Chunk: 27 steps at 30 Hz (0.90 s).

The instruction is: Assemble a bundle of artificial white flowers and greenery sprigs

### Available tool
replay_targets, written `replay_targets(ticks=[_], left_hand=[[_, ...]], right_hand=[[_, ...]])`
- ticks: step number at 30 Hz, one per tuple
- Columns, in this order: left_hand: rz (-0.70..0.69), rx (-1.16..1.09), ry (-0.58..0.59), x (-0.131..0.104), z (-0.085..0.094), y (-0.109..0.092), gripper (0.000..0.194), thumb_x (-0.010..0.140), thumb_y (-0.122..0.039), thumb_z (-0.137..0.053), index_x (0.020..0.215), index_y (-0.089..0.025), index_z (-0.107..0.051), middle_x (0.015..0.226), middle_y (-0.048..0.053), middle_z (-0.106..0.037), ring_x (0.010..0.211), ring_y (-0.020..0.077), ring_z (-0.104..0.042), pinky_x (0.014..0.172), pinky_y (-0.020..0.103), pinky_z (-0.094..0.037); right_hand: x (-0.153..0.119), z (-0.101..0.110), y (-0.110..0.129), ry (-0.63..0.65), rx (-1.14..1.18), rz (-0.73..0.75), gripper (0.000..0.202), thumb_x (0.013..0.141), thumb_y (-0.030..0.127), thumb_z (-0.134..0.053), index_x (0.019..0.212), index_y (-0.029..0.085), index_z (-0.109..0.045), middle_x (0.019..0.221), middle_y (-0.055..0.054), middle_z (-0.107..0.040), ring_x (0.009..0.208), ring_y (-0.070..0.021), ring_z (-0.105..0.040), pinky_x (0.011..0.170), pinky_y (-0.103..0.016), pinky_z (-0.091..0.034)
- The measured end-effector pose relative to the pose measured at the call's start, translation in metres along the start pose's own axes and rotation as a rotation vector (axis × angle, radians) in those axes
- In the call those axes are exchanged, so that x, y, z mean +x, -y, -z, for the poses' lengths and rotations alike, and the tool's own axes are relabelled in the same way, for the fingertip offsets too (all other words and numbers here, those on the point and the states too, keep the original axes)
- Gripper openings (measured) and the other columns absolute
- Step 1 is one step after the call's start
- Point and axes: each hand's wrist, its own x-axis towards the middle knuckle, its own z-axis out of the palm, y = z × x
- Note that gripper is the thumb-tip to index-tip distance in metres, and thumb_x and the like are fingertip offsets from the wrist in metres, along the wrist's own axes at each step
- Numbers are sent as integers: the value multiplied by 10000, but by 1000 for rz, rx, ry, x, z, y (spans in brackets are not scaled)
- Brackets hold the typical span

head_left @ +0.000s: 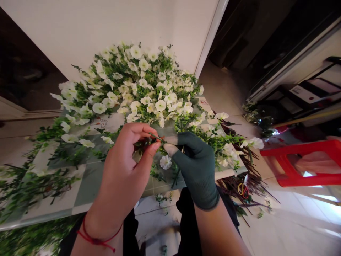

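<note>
A thin green stem (155, 136) sits pinched between my bare left hand (128, 158) and green-gloved right hand (196, 161), above the green-and-white checked table (89, 185). White trumpet-shaped flowers (145, 89) crowd beyond; yellow-and-red-handled scissors (244, 185) lie right, near a red plastic stool (306, 148).

We've a plain white wall (138, 21) ahead, w/ a dark gap (23, 64) on L & a dark doorway (237, 35) on R. Below us, pale tile floor (295, 220), bright light patches (325, 197) far R. Also R: red stool (299, 148), b/w files (306, 94) beyond. Table (89, 185) top's grn/wht checks.
</note>
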Motion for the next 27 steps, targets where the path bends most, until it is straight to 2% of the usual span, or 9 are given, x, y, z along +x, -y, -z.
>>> replay_targets(ticks=[8, 14, 22, 27], left_hand=[[14, 9, 1, -2, -8, 0, 211, 1045, -253, -801, 1218, -331, -708, 1119, 21, -789, 1012, 245, -754, 806, 385, -579], [70, -201, -79, -3, -19, -1, 203, 1021, -228, -822, 1130, -295, -664, 1069, 20, -778, 938, 222, -747, 748, 344, -601], [81, -299, -92, -5, -24, -2, 197, 1041, -198, -814, 1126, -292, -663, 1102, 18, -775, 977, 195, -736, 762, 320, -572], [83, -295, -98, -7, -28, -4, 213, 1024, -202, -817, 1105, -292, -642, 1050, 15, -761, 987, 214, -748, 825, 359, -621]], right_hand=[[1, 2, -1, 2, -45, 31, 173, 894, 134, -863, 938, 295, -911, 925, 4, -871, 827, -171, -778, 773, -330, -608], [0, 3, 5, -22, -29, 13, 170, 897, 145, -853, 941, 300, -907, 937, 8, -877, 847, -182, -786, 796, -340, -618], [0, 5, 7, -22, -42, 25, 191, 909, 117, -838, 935, 295, -899, 915, 21, -865, 841, -169, -778, 804, -325, -613], [0, 6, 1, -30, -94, 33, 158, 904, 140, -826, 913, 288, -883, 893, 10, -857, 803, -183, -764, 766, -336, -607]])
